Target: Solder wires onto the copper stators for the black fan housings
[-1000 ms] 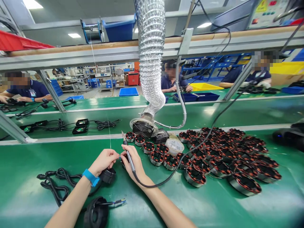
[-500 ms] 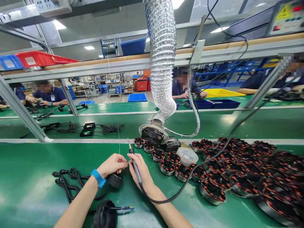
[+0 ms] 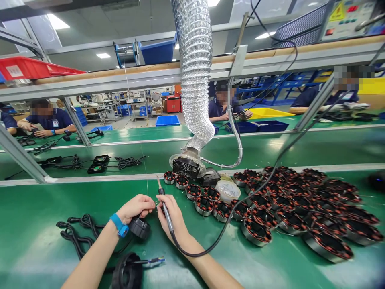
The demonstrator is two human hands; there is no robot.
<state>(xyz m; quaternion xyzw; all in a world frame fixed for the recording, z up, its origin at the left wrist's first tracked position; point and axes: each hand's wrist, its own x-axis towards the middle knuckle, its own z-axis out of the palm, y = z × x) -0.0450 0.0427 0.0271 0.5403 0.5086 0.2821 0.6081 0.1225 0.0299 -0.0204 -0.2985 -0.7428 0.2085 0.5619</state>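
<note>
My right hand [image 3: 172, 216] is closed round a soldering iron [image 3: 165, 212], its tip pointing up and away from me. Close beside it, my left hand [image 3: 136, 207] is pinched, with small wire-like ends at the fingertips; exactly what it grips is hidden. A thin solder wire [image 3: 147, 187] hangs from above down towards my fingers. Just under my left hand sits a black round housing [image 3: 140, 228]. Nearer to me lies a second black housing [image 3: 128, 271], with a lead of coloured wires [image 3: 150, 261] sticking out to the right.
Many copper-wound stator rings [image 3: 257, 232] cover the right of the green bench, around a clear round tub [image 3: 227, 190]. A fume hood [image 3: 188, 166] hangs ahead on a foil duct [image 3: 197, 72]. Black cables [image 3: 78, 237] lie at left. Co-workers sit across the bench.
The view has turned slightly, so the scene sits further left. My hands stay close together; the left fingers look a little more curled. The iron remains in my right hand.
</note>
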